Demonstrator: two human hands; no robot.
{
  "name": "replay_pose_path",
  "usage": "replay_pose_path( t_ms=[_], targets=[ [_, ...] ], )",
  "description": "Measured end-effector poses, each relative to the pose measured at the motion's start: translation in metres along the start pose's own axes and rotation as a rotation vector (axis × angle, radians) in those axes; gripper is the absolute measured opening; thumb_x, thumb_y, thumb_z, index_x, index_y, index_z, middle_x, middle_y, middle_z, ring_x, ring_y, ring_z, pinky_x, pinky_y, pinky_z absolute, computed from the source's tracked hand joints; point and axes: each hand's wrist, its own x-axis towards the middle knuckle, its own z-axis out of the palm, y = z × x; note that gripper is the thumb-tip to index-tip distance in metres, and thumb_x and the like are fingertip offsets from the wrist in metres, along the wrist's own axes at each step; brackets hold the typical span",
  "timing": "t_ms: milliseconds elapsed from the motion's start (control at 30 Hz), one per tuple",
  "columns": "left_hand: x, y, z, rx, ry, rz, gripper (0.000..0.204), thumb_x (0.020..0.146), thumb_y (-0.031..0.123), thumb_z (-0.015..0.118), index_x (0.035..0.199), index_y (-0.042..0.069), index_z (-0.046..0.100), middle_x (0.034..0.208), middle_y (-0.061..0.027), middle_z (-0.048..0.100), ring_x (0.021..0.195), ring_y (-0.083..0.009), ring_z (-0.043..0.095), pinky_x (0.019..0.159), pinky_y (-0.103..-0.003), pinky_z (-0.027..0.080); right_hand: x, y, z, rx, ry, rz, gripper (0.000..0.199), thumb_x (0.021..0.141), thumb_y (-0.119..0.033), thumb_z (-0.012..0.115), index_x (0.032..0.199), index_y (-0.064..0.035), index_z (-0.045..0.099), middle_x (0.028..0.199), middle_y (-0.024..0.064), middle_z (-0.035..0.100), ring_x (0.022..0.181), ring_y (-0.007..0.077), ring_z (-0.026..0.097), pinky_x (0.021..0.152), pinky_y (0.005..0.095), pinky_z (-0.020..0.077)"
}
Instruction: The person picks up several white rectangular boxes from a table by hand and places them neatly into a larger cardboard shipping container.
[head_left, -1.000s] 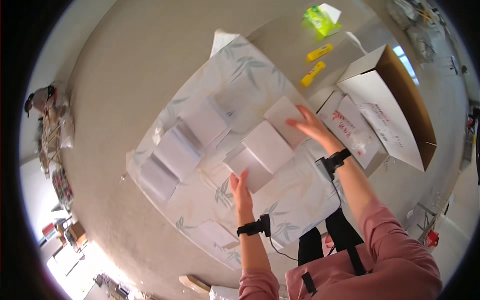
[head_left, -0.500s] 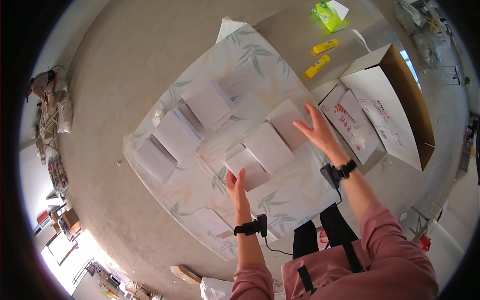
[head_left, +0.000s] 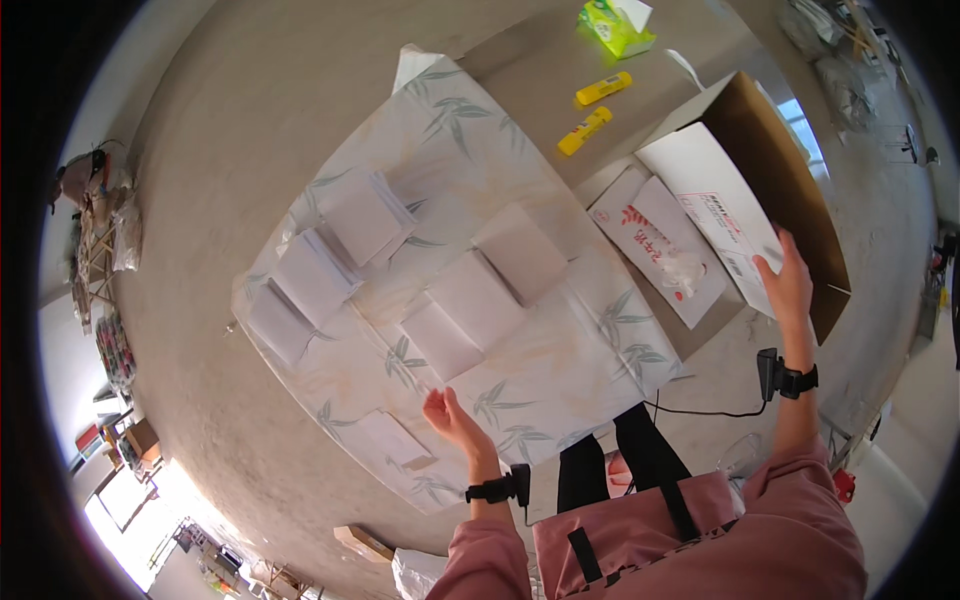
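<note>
My left hand [head_left: 455, 420] hovers over the near part of the patterned tablecloth [head_left: 540, 395], its fingers loosely bent and apart, with nothing seen in them. Just beyond it lies a row of three white paper stacks, the nearest stack [head_left: 441, 341] closest to my fingers, then the middle stack [head_left: 475, 295] and the far stack [head_left: 520, 253]. Off to the right, my right hand [head_left: 790, 280] grips the edge of a white cardboard box [head_left: 715, 205], thumb on the white outer face and fingers toward the brown inside.
Another row of white paper stacks [head_left: 315, 270] lies farther left. A thin paper piece [head_left: 388, 440] is near the left cloth edge. A printed white sheet [head_left: 660, 245] lies beside the box. Two yellow tubes [head_left: 592, 112] and a green tissue pack [head_left: 617, 28] lie beyond.
My right hand has moved from the far paper stack over to the cardboard box. My left hand has drawn back from the nearest stack. The whole view has shifted somewhat.
</note>
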Motion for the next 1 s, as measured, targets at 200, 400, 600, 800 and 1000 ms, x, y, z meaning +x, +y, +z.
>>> replay_pose_path(
  t_ms=[200, 400, 600, 800, 1000],
  targets=[
    [-0.088, -0.031, 0.029, 0.658, -0.381, 0.015, 0.056, 0.08, 0.018, 0.068, 0.123, -0.003, 0.039, 0.114, -0.0178, 0.047, 0.107, -0.0271, 0.05, 0.088, -0.036, 0.043, 0.001, 0.017, 0.013, -0.09, -0.126, -0.073, 0.03, 0.085, -0.01, 0.055, 0.115, -0.0089, 0.055, 0.086, 0.0159, 0.065, 0.077, 0.0343, 0.063, 0.064, 0.0424, 0.0505],
    [-0.136, -0.022, 0.131, 1.167, -0.643, -0.067, 0.113, 0.067, 0.043, 0.077, 0.142, -0.006, 0.008, 0.144, -0.0323, 0.015, 0.133, -0.0434, 0.025, 0.103, -0.048, 0.033, -0.021, 0.01, 0.023, 0.08, -0.196, -0.208, 0.037, 0.076, -0.002, 0.054, 0.112, -0.0108, 0.058, 0.083, 0.0125, 0.065, 0.075, 0.0293, 0.065, 0.062, 0.0393, 0.0519],
    [-0.157, -0.032, 0.177, 1.551, -0.527, -0.266, 0.137, 0.059, 0.057, 0.08, 0.141, -0.007, -0.009, 0.144, -0.0398, -0.001, 0.134, -0.0503, 0.017, 0.101, -0.06, 0.03, -0.018, 0.008, 0.011, 0.18, -0.139, -0.169, 0.042, 0.068, -0.002, 0.064, 0.11, -0.0086, 0.059, 0.083, 0.01, 0.064, 0.073, 0.0277, 0.064, 0.062, 0.0367, 0.0511],
    [-0.156, -0.047, 0.181, 1.717, -0.456, -0.217, 0.145, 0.055, 0.06, 0.08, 0.138, -0.012, -0.013, 0.142, -0.0411, 0.004, 0.133, -0.0499, 0.022, 0.103, -0.054, 0.032, 0.0, 0.023, 0.005, 0.194, -0.186, -0.09, 0.042, 0.066, -0.003, 0.066, 0.107, -0.0092, 0.059, 0.084, 0.009, 0.064, 0.076, 0.0272, 0.064, 0.062, 0.0364, 0.0505],
    [-0.155, -0.053, 0.182, 1.771, -0.446, -0.191, 0.146, 0.052, 0.063, 0.08, 0.137, -0.015, -0.01, 0.14, -0.0433, 0.008, 0.129, -0.0502, 0.03, 0.103, -0.052, 0.033, 0.009, 0.036, -0.01, 0.179, -0.207, -0.016, 0.037, 0.07, 0.0, 0.06, 0.105, -0.0102, 0.059, 0.086, 0.0084, 0.065, 0.08, 0.0272, 0.064, 0.063, 0.0368, 0.0505]
  ],
)
